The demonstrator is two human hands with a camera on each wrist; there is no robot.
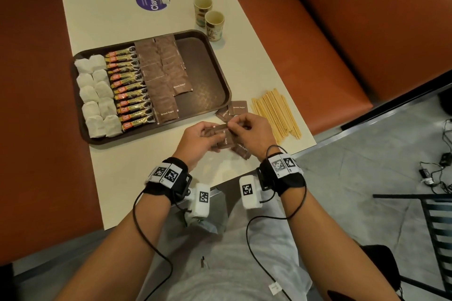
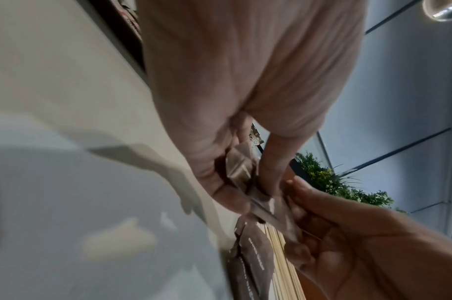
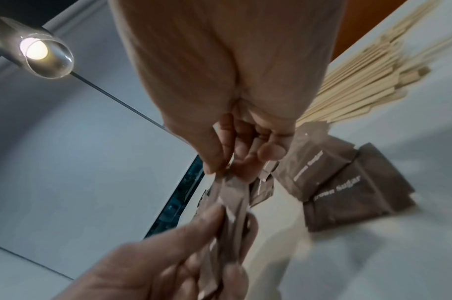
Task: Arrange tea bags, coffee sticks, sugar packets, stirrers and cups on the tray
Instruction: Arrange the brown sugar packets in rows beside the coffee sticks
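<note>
Readable text first: the brown packets say "Brown Sugar" in small white print, easiest to read on the two loose packets [image 3: 347,182] lying on the table in the right wrist view, and also on the bottom packets of the sugar rows [image 1: 163,76] on the tray [image 1: 208,95]. There's a round purple sticker [image 1: 150,0] at the far end of the table [image 1: 110,7] that reads "ClayG", then it's cut off by a white thing sitting on it. The coffee sticks [image 1: 130,88] have a red and gold label, but the lettering is too small to make out. Same with the print on the two paper cups [image 1: 209,17], which stand off the tray just past its far corner.

Both hands are over the table just in front of the tray. The left hand [image 1: 198,139] grips a small stack of sugar packets [image 1: 223,135], and the right hand [image 1: 249,132] pinches the top edge of that stack with thumb and fingertip. How many packets are in the stack I can't tell, the wrist views are blurry.

Tea bags [image 1: 96,95] fill the tray's left end in two columns. The wooden stirrers [image 1: 276,112] lie in a loose pile on the table right of the tray, partly hidden behind the right hand.
</note>
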